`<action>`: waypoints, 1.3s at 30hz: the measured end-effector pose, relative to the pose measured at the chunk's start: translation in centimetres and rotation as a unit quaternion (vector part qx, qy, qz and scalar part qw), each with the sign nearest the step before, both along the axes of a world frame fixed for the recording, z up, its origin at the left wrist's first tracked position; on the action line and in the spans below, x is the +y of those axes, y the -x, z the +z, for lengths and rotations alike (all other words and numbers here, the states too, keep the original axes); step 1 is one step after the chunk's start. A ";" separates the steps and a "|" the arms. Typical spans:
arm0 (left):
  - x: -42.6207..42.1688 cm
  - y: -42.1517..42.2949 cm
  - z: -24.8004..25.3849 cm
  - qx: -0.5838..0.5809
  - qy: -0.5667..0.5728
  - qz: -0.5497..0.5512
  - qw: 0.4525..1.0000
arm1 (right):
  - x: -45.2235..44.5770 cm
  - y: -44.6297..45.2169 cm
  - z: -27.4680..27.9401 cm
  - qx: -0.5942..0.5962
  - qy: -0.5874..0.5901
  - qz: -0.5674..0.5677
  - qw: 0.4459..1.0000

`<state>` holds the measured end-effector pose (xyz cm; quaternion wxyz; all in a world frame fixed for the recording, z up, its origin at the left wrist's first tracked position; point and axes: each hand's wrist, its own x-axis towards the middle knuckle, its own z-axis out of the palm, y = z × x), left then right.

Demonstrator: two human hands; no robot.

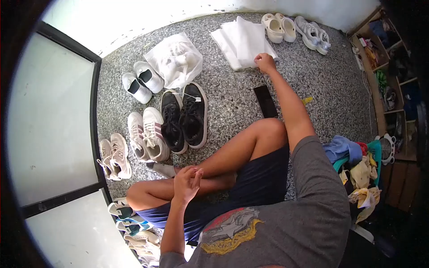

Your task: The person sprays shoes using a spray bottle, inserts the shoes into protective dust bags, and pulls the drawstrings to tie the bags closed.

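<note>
We see a speckled floor (330,80) bounded at its far edge by a white wall (143,20), at its left edge by a framed door (58,116) and at its right edge by a shelf (408,81); the widest room for moving lies in its right half, with a narrower strip between the black shoes (195,117) and the phone (265,102). Near the right edge we have a turquoise basket (379,165) heaped with cloth. The white sheets (245,42) lie stacked near the middle of the far edge, between a plastic bag (174,60) and the cream clogs (273,29). Along the left side we find white, striped and beige shoes in pairs. Our right hand (266,63) is at the sheets' near right corner, fingers drawn in narrow; we cannot tell whether they pinch it. Our left hand (187,182) is half open, fingers loosely bent, in front of our folded legs.
</note>
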<state>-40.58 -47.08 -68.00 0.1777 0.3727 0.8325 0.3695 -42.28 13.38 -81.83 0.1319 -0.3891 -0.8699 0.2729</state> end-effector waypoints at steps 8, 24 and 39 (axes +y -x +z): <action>1.4 -0.8 -0.1 -0.140 -0.064 0.006 0.988 | -6.2 -2.4 12.8 0.337 0.145 0.085 0.926; 1.5 0.3 3.3 -0.643 -0.373 0.125 0.658 | -38.8 -14.3 20.2 0.412 0.248 0.126 0.868; -2.8 -2.7 5.0 -0.154 -0.325 0.064 0.931 | -45.2 -8.7 20.1 0.312 0.557 0.138 0.757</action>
